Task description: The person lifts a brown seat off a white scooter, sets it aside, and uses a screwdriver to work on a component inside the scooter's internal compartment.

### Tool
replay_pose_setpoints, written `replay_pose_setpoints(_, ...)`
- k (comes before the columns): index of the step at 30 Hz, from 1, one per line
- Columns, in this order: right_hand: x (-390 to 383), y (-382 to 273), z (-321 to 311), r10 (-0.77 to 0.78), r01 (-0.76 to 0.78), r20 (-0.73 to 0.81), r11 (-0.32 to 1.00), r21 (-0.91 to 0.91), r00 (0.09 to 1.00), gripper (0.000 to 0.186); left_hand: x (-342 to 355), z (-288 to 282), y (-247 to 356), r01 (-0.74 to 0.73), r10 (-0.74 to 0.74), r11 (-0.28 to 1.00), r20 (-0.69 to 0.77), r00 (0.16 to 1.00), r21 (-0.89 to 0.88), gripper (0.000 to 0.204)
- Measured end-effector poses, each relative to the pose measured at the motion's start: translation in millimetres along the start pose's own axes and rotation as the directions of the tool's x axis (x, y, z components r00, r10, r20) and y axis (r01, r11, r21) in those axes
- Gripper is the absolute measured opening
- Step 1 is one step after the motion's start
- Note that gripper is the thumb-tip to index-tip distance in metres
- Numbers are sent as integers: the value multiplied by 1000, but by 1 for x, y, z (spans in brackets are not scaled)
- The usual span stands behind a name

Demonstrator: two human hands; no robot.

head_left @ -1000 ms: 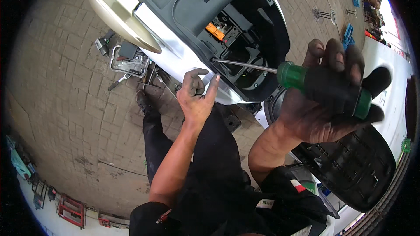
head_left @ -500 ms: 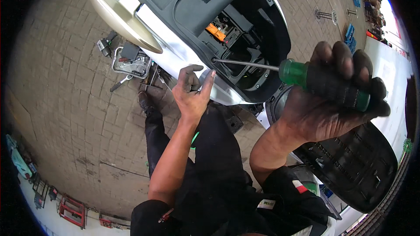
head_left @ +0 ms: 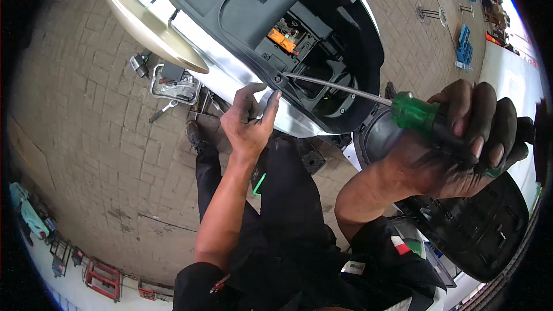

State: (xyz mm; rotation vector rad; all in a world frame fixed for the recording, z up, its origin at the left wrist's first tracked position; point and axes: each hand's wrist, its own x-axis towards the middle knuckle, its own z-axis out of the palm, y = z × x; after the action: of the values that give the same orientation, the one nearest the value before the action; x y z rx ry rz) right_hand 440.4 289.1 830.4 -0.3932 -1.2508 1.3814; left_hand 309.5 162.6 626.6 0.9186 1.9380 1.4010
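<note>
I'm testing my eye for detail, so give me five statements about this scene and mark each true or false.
1. The right hand grips the screwdriver. True.
2. Its handle is red at the shaft end. False: it is green there.
3. An orange part sits inside the compartment. True.
4. The left hand is deep in the compartment. False: it is outside, at the white panel.
5. A ratchet lies by the metal tray. True.

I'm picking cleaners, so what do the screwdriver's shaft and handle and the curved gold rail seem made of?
Screwdriver shaft: likely steel, smooth and grey with a metallic sheen. Handle: probably plastic; its green section looks glossy and translucent. Curved gold rail: glossy, metallic-looking finish with highlights; metal or painted plastic, I can't tell.
</note>
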Motion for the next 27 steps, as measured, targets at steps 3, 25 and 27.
replay_pose_setpoints(3,2,-10,-2,60,-59,-23,998,6,998,27,7,-4,2,-130,130,991,8,991,24,35)
replay_pose_setpoints(25,-5,12,-13,47,-48,52,999,16,998,57,35,-6,20,-105,90,993,221,971,57,24)
replay_pose_setpoints(27,-6,13,-11,39,-31,124,998,-60,992,57,35,-6,21,-111,88,991,258,962,75,19)
